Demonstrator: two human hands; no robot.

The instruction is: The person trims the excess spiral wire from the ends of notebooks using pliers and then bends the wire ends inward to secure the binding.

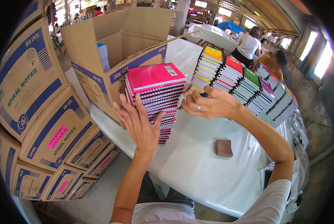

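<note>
The left hand (pixel 139 121) lies flat and open against the near side of a stack of pink spiral notebooks (pixel 157 95), gripping nothing, while the right hand (pixel 208 104) is curled at the stack's right edge, pinching a small dark object whose kind I cannot tell. The stack stands on the white table (pixel 197 164), just before an open cardboard box (pixel 114 56) that already holds some blue notebooks. Rows of mixed-colour notebooks (pixel 249 86) remain to the right, so much apparently remains.
</note>
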